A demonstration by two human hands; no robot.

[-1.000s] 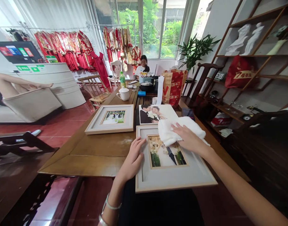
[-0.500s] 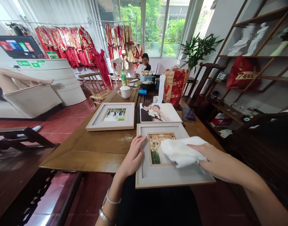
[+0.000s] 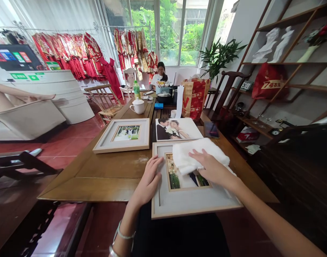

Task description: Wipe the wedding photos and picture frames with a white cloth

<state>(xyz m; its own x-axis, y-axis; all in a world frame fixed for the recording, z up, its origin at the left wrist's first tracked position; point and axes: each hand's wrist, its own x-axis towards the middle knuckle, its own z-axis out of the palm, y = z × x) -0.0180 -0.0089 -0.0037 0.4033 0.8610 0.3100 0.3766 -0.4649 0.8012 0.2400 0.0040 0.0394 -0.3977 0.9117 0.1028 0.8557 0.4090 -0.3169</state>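
A light wooden picture frame [image 3: 198,204] with a wide pale mat lies at the near table edge, its near part jutting past the edge. My left hand [image 3: 148,178] grips its left side, fingers laid over the rim. On the glass, my right hand [image 3: 213,166] holds a folded white towel [image 3: 184,157] against the upper part, fingers pressed on top of it. The towel hides much of the photo [image 3: 175,180] inside. A second framed photo [image 3: 120,146] lies to the left. Just beyond the near frame is an unframed couple's photo print [image 3: 176,129].
The wooden table [image 3: 99,185] also carries a white lidded mug [image 3: 138,106], a green-labelled bottle [image 3: 136,90], a blue box [image 3: 158,106] and a red-and-tan paper bag [image 3: 197,98]. Another person [image 3: 160,76] sits at the far end. Shelves [image 3: 289,64] stand at right.
My right hand has moved the towel up and left over the glass, and its fingers now lie on top. More of the photo's lower right shows. My left hand stays on the frame.
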